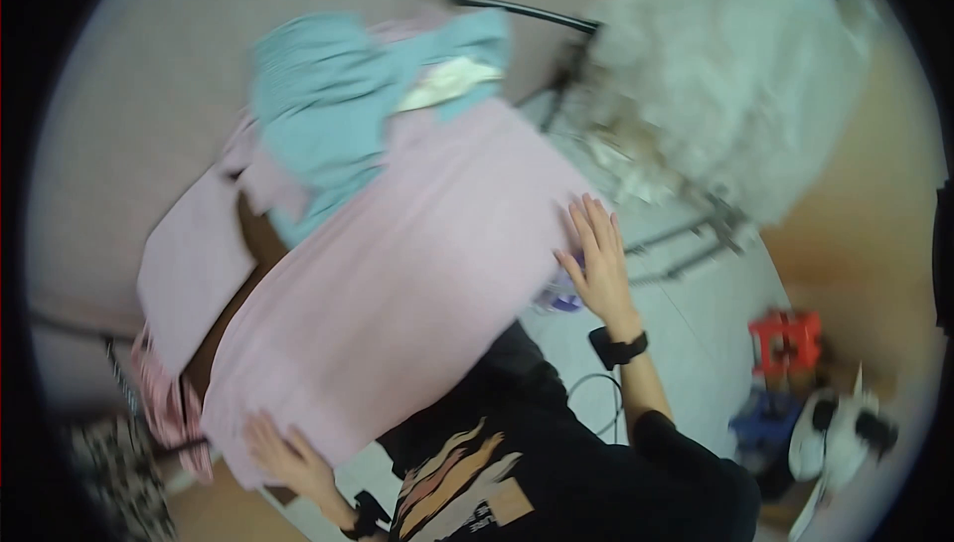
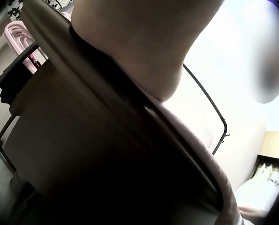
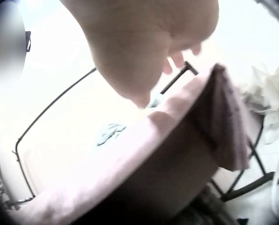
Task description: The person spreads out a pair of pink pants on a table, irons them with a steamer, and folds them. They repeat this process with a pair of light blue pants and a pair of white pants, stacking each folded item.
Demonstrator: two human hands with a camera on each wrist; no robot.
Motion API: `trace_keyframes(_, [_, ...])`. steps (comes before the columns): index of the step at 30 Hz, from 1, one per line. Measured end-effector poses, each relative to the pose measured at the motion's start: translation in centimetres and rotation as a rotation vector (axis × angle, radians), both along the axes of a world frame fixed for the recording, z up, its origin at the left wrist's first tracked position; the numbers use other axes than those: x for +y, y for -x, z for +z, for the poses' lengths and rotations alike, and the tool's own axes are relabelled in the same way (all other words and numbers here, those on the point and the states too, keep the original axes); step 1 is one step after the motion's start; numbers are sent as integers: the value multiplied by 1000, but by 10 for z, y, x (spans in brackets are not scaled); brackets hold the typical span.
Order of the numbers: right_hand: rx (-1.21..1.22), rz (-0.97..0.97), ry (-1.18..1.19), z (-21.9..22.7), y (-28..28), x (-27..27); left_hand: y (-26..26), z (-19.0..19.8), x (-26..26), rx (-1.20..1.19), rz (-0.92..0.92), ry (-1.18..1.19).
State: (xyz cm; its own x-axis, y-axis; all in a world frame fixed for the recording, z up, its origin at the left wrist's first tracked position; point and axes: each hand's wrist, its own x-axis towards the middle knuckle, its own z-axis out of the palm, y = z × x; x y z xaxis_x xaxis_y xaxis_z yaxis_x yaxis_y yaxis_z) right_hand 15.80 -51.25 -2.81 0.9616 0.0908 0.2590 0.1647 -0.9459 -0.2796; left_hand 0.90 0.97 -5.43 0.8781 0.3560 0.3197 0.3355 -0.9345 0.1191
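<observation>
A smooth pink cloth lies across a brown surface, its near edge along the person's front. My left hand rests on the cloth's lower left end with fingers spread. At the right end, my right hand is at the cloth's edge, fingers straight. In the right wrist view the right hand is over the pink cloth, which hangs over the edge at a corner. The left wrist view shows the left hand at the cloth-covered edge; its fingers are hidden.
Light blue clothing and a folded pink piece lie at the far side. White tulle garments hang at the upper right by a black rack bar. A red stool and a blue item stand on the right.
</observation>
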Motion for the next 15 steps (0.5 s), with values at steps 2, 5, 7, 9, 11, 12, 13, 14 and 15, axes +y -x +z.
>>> trace_keyframes(2, [-340,-313,-144,-13,33,-19,-9,-16,17,22,42,-52])
trace_keyframes(5, [-724,-750,-9,-29,79,-56,-8,-27,28,-2,27,-100])
trace_keyframes(7, [-768,-861,-211,-38,91,-99,-3,-18,22,6,44,-121])
trace_keyframes(9, [-788,-930,-287,-87,86,-150,-5,-12,15,-22,11,-68])
trace_keyframes(11, [-798,-961,-375,-101,82,-192,-5,-12,12,-36,22,-46])
trace_keyframes(12, [-563,-899,-673,-102,87,-208,-4,-12,10,-48,13,-17])
trace_keyframes(13, [-298,-811,-943,-104,86,-219,-3,-11,8,-50,74,-18])
trace_keyframes(14, [-308,-818,-852,-98,89,-229,-1,-6,2,-64,36,17])
trace_keyframes(15, [-316,-820,-763,-93,90,-227,-2,-4,0,-73,3,49])
